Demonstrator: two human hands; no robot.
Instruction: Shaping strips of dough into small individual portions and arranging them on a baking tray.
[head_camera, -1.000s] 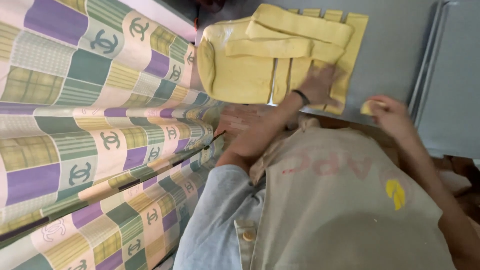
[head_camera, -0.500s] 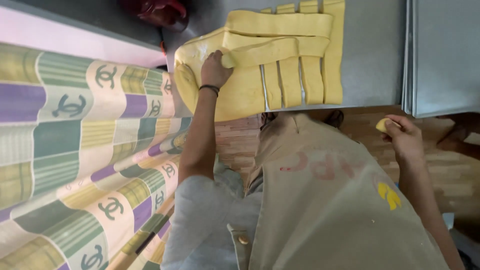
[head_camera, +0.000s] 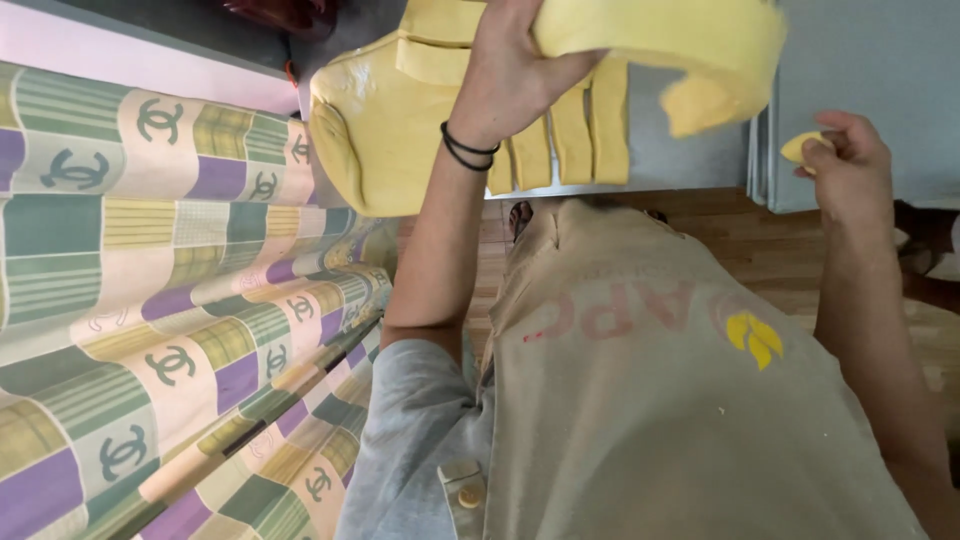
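Lifting step: left hand (head_camera: 520, 70) closed around a thick yellow dough strip (head_camera: 665, 40), raised above the cut dough sheet (head_camera: 400, 120) on the grey table (head_camera: 880, 60). Right hand (head_camera: 840, 160) pinches a small dough scrap (head_camera: 803, 147). Patterned cloth (head_camera: 150, 300) alongside. Further handling calls for support under the sagging strip.

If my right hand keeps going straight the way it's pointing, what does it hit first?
Probably the grey panel. The right hand, pinching a small yellow piece, points toward it with nothing visible between, though depth is unclear.
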